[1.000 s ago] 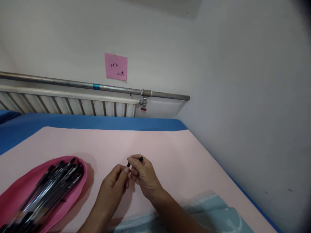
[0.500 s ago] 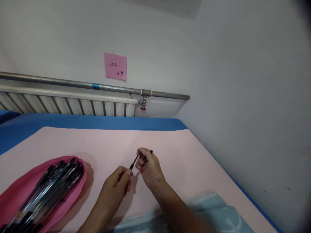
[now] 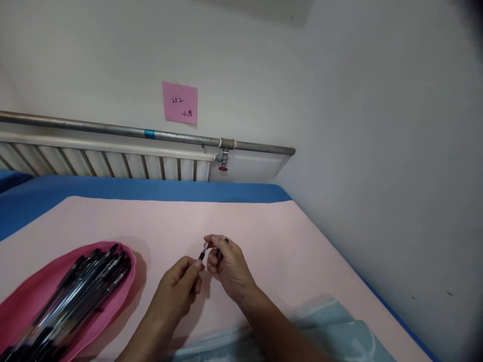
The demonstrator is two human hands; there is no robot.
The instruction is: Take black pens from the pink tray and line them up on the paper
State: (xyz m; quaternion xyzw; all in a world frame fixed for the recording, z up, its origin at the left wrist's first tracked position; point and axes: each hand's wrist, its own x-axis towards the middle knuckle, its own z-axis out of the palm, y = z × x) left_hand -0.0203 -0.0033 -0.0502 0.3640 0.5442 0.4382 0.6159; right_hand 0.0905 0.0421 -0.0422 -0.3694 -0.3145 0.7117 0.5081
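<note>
My left hand point(image 3: 179, 284) is closed, pinching a slim black pen point(image 3: 202, 255) between thumb and forefinger; most of it is hidden in the hand. From its upper end a short, light-coloured tip reaches the fingertips of my right hand point(image 3: 230, 266). Those thumb and forefinger tips meet around the tip, and whether they hold a separate small piece there I cannot tell. Tucked in the curled fingers of the same hand is a short black piece that looks like a pen cap point(image 3: 219, 255). Both hands are above the pink table top point(image 3: 158, 226).
A pink basin point(image 3: 22, 296) at the lower left holds many black-capped clear pens point(image 3: 86, 286). Pale blue patterned cloth point(image 3: 335, 327) lies along the near edge. Behind the blue border point(image 3: 169, 191) are a radiator point(image 3: 132, 166), a metal pipe point(image 3: 181, 137) and a pink note point(image 3: 180, 103).
My right hand has moved slightly left and down, nearer my left hand. The thin dark rod seen between the hands now shows only as a short, light tip.
</note>
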